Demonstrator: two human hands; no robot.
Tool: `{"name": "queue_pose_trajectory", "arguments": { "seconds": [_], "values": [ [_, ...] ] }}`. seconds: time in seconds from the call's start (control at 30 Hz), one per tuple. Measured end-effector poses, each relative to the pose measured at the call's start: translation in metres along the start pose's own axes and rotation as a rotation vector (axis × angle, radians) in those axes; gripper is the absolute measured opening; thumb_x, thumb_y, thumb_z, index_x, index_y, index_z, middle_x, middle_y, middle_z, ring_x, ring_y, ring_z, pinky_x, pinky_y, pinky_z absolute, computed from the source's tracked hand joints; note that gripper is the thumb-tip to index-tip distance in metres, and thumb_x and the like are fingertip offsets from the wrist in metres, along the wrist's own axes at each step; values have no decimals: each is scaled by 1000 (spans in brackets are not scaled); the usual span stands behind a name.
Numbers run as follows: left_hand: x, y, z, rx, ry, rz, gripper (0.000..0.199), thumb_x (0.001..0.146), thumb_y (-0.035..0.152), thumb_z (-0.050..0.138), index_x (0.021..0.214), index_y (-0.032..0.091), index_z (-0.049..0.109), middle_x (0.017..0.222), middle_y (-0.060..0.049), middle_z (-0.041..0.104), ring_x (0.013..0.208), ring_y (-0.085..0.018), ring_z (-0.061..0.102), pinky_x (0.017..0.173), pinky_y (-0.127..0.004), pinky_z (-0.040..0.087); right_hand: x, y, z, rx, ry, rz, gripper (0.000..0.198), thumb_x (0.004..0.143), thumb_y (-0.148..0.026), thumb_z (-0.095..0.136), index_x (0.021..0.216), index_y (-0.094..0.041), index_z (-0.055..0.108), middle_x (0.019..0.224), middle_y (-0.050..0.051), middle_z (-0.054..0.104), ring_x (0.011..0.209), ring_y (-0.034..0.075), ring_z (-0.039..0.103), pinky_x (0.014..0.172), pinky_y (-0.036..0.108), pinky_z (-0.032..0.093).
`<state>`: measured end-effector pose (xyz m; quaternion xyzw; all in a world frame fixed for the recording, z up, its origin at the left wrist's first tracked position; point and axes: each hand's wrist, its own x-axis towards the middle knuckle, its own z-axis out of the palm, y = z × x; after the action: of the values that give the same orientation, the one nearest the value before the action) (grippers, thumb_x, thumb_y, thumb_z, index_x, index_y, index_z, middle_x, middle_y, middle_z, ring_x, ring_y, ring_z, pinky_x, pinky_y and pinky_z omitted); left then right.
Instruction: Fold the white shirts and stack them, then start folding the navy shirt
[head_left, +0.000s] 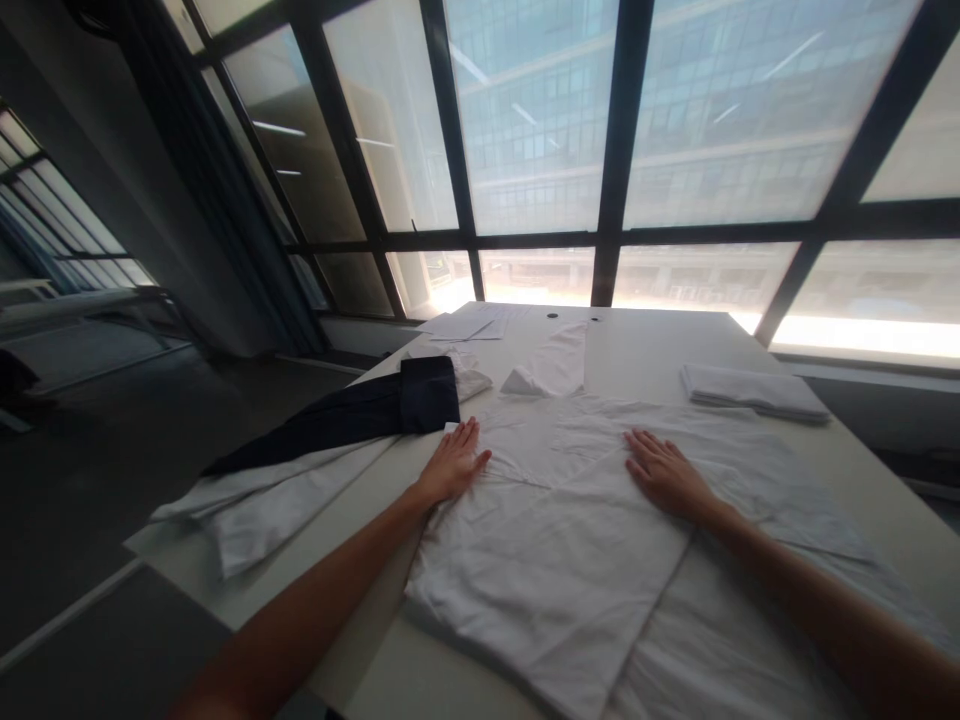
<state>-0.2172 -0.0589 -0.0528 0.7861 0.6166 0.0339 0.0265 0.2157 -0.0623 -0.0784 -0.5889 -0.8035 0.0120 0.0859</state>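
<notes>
White garment (pixel 547 570), spread on worktop (pixel 645 350); touched by left hand (pixel 454 465) and right hand (pixel 664 475), both opened flat, nothing gripped. Dark garment (pixel 345 410), laid near left hand.

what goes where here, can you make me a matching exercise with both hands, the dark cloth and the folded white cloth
Things:
1. left hand
2. right hand
3. dark cloth
4. folded white cloth

Places:
A. near the right edge of the table
B. at the left edge of the spread white cloth
C. along the table's left side
D. on the spread white cloth, well in from its left edge

Pairs: 1-B, 2-D, 3-C, 4-A
</notes>
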Motion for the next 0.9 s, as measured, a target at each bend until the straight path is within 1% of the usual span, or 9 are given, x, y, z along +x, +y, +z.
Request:
{"name": "queue_pose_trajectory", "arguments": {
  "seconds": [0.17,0.37,0.47,0.53,0.57,0.63,0.7,0.77,0.9],
  "values": [
    [2,-7,3,-31,41,-69,70,107,54,26,161,9,26,168,-16,16,156,-31,14,124,-53,19,0,-1,-2,-3,5,50,63,104,-42,28,158,-11,36,164,12,33,153,25,26,123,49,24],
    [4,-12,-1,-153,182,-123,54,109,37,29,154,9,40,161,-18,38,152,-28,30,122,-49,27,0,-3,-5,-1,1,61,61,104,-40,30,158,-12,37,165,13,33,153,25,26,123,48,24],
    [4,-8,-8,-138,295,-54,48,106,26,31,147,11,51,153,-17,50,148,-28,38,123,-50,27,0,-3,-5,-2,2,58,61,104,-39,31,157,-11,37,165,13,32,153,25,26,123,48,24],
    [2,1,-12,-141,320,80,47,104,22,33,146,14,53,151,-14,53,147,-26,39,124,-48,26,0,-3,-5,-1,4,56,60,104,-39,31,157,-11,37,164,14,33,153,26,27,123,48,24],
    [0,7,-12,-151,298,167,47,104,23,34,147,15,52,153,-12,51,148,-25,39,125,-47,26,0,-3,-5,-1,4,54,60,104,-39,31,157,-11,37,164,14,33,153,26,27,123,48,24],
    [-5,20,-11,-172,192,329,49,106,29,35,152,17,46,158,-11,44,151,-24,34,125,-46,25,0,-2,-4,0,6,52,60,104,-40,32,157,-12,38,164,14,33,153,26,27,122,48,25],
    [-9,31,-8,-172,68,418,53,107,38,36,156,18,40,163,-10,36,153,-24,27,126,-46,23,0,-2,-3,4,9,51,60,104,-39,32,157,-13,38,164,13,33,153,26,27,123,48,24],
    [-12,37,-5,-155,-8,432,57,108,46,35,158,18,37,165,-10,31,155,-25,23,126,-47,21,0,-1,-3,5,9,51,59,104,-40,32,157,-14,38,164,12,33,153,25,27,123,47,24],
    [-12,37,-4,-140,-25,406,58,108,49,33,159,21,36,165,-9,30,154,-25,25,126,-48,21,1,-1,-3,-15,5,76,60,105,-41,29,157,-13,39,165,13,33,153,26,27,122,49,24]
  ]
}}
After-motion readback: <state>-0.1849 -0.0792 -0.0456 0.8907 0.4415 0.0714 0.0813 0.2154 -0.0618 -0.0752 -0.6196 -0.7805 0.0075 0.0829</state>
